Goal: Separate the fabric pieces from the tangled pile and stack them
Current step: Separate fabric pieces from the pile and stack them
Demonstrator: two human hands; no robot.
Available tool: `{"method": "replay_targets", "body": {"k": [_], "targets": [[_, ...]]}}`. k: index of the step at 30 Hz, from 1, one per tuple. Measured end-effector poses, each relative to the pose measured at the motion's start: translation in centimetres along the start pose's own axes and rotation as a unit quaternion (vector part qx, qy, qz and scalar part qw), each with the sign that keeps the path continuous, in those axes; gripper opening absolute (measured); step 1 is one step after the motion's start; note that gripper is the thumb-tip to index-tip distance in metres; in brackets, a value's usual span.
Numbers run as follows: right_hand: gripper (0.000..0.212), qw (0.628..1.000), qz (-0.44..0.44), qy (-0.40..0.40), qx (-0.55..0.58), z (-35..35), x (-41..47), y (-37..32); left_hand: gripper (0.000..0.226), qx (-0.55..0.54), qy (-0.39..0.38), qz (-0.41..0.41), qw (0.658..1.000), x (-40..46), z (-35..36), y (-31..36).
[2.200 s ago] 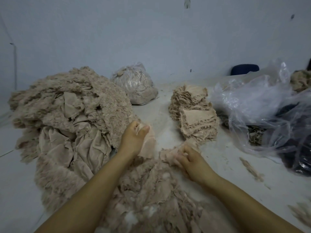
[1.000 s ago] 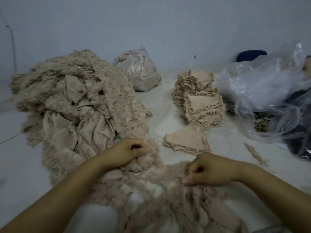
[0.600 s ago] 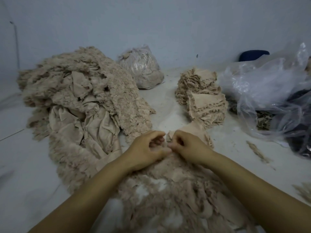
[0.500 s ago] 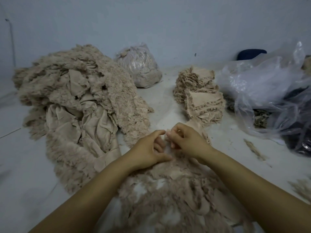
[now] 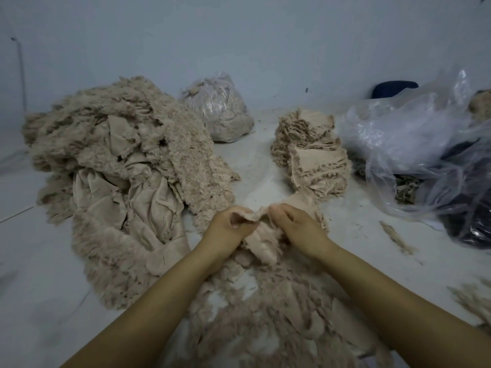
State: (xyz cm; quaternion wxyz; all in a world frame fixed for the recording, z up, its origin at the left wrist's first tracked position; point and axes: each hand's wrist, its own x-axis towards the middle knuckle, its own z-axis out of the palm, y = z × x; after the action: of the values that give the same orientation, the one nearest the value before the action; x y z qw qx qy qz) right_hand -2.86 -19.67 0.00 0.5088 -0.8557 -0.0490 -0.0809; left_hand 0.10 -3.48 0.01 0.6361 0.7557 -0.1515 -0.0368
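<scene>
Head view: your left hand (image 5: 229,227) and right hand (image 5: 296,225) both pinch one fabric piece (image 5: 261,235); yank, and tangled neighbours beneath likely follow.

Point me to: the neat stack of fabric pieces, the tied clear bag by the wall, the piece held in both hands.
neat stack (image 5: 314,158), head view, flat top piece of the front stack.
tied clear bag (image 5: 218,110), head view, bulging middle.
held piece (image 5: 261,235), head view, part hanging between the hands.

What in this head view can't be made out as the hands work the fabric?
- Piece count in the fabric gripped by the left hand and right hand: bunched, fingers cover it.
- Small stack: mostly behind the right hand.
- Clear bag contents: dark, film glare.
- Tangled pile: cut by bottom edge.
</scene>
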Motion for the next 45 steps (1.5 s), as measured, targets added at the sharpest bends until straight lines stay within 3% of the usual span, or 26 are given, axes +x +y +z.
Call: {"method": "replay_targets", "body": {"k": [1,5,7,10,14,16,19,20,23,27,28,31,37,42,45], "targets": [[0.015,1.0,-0.001,-0.021,0.019,0.1,-0.2,-0.3,0.012,-0.022,-0.009,-0.025,0.999,0.0,0.1,0.2],[0.013,0.997,-0.053,0.016,-0.051,1.0,-0.7,-0.8,0.016,-0.196,0.046,-0.156,0.967,0.5,1.0,1.2],[0.024,0.995,-0.076,0.021,-0.068,1.9,-1.0,-1.2,0.02,-0.182,0.108,-0.176,0.961,0.9,2.0,1.4],[0.035,0.993,-0.067,0.06,-0.079,2.2,-0.8,-1.1,0.024,-0.155,0.17,-0.132,0.964,0.9,3.0,1.5],[0.042,0.992,-0.019,0.114,-0.06,0.2,-0.4,-0.5,0.028,-0.083,0.151,-0.081,0.982,1.1,1.7,1.3],[0.042,0.997,0.019,0.065,-0.025,-1.5,-0.5,0.2,0.027,-0.072,0.172,-0.076,0.979,1.3,-0.1,1.3],[0.043,0.983,0.111,-0.131,0.06,-3.3,-1.6,-0.3,0.037,-0.068,0.154,-0.095,0.981,1.8,-1.8,1.5],[0.05,0.977,0.124,-0.16,0.064,-3.4,-1.7,-0.5,0.043,-0.068,0.13,-0.103,0.984,1.7,-1.8,1.8],[0.067,0.981,0.123,-0.077,0.129,-1.9,-0.8,-1.4,0.031,-0.067,0.052,-0.087,0.993,1.1,-0.3,2.6],[0.024,0.956,0.076,0.051,0.279,0.8,0.0,-1.3,0.037,0.001,0.006,-0.022,1.0,0.7,1.0,2.6],[0.026,0.951,0.074,0.086,0.287,0.9,0.1,-1.0,0.037,0.03,0.014,-0.005,0.999,0.9,0.8,2.4],[0.034,0.948,0.086,0.138,0.274,0.6,0.5,-0.4,0.04,0.083,0.026,0.024,0.996,1.2,0.0,2.0],[0.033,0.986,0.046,0.033,0.159,0.3,0.6,-0.7,0.045,0.112,-0.017,0.051,0.992,1.8,-0.5,2.1],[0.037,0.97,0.028,0.189,0.152,-0.5,2.3,-0.6,0.031,0.041,-0.027,-0.006,0.999,2.9,-0.2,2.3],[0.044,0.963,0.056,0.232,0.129,-2.4,3.6,0.3,0.019,-0.009,-0.004,-0.044,0.999,4.3,-0.7,2.5]]}}
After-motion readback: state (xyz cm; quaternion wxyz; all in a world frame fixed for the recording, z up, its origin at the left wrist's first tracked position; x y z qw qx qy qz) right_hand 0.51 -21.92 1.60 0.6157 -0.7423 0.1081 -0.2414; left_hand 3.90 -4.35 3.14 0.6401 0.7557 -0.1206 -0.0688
